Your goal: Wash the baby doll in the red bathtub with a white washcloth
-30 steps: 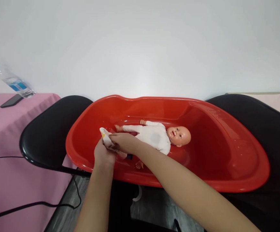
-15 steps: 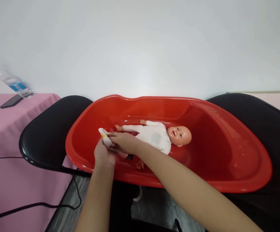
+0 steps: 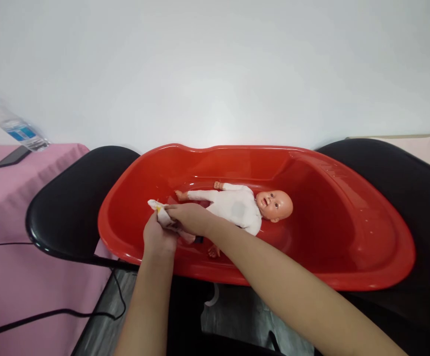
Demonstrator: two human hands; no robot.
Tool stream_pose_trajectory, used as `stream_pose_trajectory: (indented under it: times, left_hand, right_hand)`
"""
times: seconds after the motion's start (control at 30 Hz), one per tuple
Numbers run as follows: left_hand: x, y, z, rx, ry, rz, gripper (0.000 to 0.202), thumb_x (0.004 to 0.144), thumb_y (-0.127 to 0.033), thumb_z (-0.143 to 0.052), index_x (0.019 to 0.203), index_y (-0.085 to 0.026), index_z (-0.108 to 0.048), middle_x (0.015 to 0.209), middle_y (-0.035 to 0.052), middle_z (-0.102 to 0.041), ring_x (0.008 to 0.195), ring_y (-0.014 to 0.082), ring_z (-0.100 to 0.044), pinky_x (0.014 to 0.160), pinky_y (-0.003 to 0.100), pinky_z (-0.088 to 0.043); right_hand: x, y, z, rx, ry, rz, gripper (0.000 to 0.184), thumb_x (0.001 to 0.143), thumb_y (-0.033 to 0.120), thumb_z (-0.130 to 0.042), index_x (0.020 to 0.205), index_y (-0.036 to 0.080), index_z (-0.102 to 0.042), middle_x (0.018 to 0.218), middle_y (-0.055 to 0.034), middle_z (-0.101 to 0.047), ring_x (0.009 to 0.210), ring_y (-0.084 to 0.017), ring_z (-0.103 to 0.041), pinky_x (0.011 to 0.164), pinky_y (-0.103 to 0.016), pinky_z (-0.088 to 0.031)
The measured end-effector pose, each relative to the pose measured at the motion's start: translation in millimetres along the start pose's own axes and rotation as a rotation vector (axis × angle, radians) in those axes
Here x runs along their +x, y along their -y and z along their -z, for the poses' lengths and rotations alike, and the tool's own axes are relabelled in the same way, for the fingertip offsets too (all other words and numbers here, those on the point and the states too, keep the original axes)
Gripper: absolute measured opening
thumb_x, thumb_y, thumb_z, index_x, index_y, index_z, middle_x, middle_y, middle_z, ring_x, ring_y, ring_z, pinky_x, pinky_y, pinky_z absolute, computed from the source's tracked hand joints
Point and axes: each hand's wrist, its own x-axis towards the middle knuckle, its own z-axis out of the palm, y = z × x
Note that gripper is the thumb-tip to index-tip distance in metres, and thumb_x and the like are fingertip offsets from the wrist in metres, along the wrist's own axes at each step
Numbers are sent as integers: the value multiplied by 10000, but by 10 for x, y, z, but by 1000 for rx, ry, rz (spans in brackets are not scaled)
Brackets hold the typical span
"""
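A baby doll [image 3: 233,207] in a white suit lies on its back in a red baby bathtub [image 3: 370,279], its head to the right. At the tub's left end, my left hand [image 3: 158,238] has its fingers closed round a small white cloth [image 3: 164,218] with a yellow mark. My right hand [image 3: 187,217] grips the same cloth from the other side, its fingertips curled against the folds. Both hands are over the doll's nearer leg, so its foot is mostly hidden. The doll's far foot [image 3: 181,195] shows bare behind them.
Black chairs stand on the left [image 3: 63,212] and the right [image 3: 381,183] of the tub. On the pink-covered table [image 3: 11,207] are a clear bottle [image 3: 22,133] and a dark phone-like slab [image 3: 13,156]. A black cable [image 3: 63,312] runs along the lower left.
The view has shifted slightly, so the tub and doll sit a little further left and up. Both hands keep their hold on the cloth, with only small movement.
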Motion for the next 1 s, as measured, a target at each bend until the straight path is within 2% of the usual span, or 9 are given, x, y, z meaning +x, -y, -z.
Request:
stream_pose_trajectory:
  times: [0.07, 0.17, 0.23, 0.37, 0.47, 0.57, 0.67, 0.77, 1.0]
  left_hand:
    - [-14, -7, -1, 13, -1, 5, 248, 939, -157, -425, 811, -197, -634, 744, 16, -650, 645, 146, -616, 651, 260, -526]
    - [-37, -16, -13, 41, -6, 6, 236, 926, -176, -428, 819, -179, -638, 702, 16, -625, 524, 138, -531, 506, 250, -435]
    - [-48, -14, -27, 38, -15, -2, 254, 933, -164, -412, 836, -178, -647, 733, 23, -644, 559, 140, -565, 535, 248, -454]
    - [-56, -1, -46, -13, -28, 2, 310, 956, -118, -379, 818, -185, -648, 780, 29, -665, 714, 135, -653, 737, 248, -532]
    - [-61, 2, -40, 4, -17, -15, 280, 939, -118, -405, 797, -168, -641, 731, 20, -646, 628, 125, -615, 625, 230, -499]
    - [-68, 3, -29, 60, -14, -23, 225, 914, -131, -440, 807, -175, -634, 681, 4, -629, 525, 120, -544, 499, 220, -411]
    - [-61, 10, -28, 39, -15, -6, 250, 919, -116, -417, 810, -187, -630, 711, 13, -651, 598, 131, -601, 611, 234, -492]
    - [-38, 24, -31, 18, -27, -15, 283, 926, -116, -395, 804, -187, -640, 774, 38, -674, 693, 153, -652, 718, 262, -532]
    - [-29, 34, -29, 11, -11, -33, 234, 894, -111, -445, 772, -168, -636, 694, 24, -621, 579, 131, -572, 578, 237, -475]
  right_hand:
    - [2, 15, 45, -90, 53, 43, 145, 874, 113, -586, 887, 177, -715, 913, -41, -753, 816, -192, -674, 910, -336, -477]
    - [4, 32, 91, -125, 11, 55, 143, 884, 128, -593, 784, 171, -686, 835, -37, -742, 794, -186, -667, 982, -357, -429]
    - [4, 26, 73, -121, -3, 65, 112, 861, 111, -610, 808, 182, -680, 903, -31, -750, 800, -181, -663, 938, -338, -440]
    - [4, 13, 34, -182, 39, 71, 133, 869, 108, -585, 852, 203, -677, 1048, -29, -748, 814, -182, -655, 827, -318, -460]
    - [12, 42, 95, -233, 74, 23, 174, 915, 153, -551, 850, 195, -708, 928, -53, -750, 810, -203, -657, 839, -340, -460]
    - [21, 65, 139, -233, 30, -2, 207, 941, 178, -544, 860, 177, -734, 856, -69, -741, 811, -210, -659, 890, -348, -452]
    - [26, 42, 87, -199, 48, 17, 154, 897, 136, -580, 883, 190, -724, 884, -40, -744, 801, -185, -656, 934, -331, -443]
    - [23, 6, 35, -185, 99, 7, 146, 883, 143, -586, 928, 207, -709, 920, -21, -747, 791, -175, -661, 860, -308, -466]
    - [11, 27, 123, -233, 77, -17, 222, 972, 187, -511, 959, 200, -732, 1008, -56, -751, 960, -194, -665, 872, -297, -441]
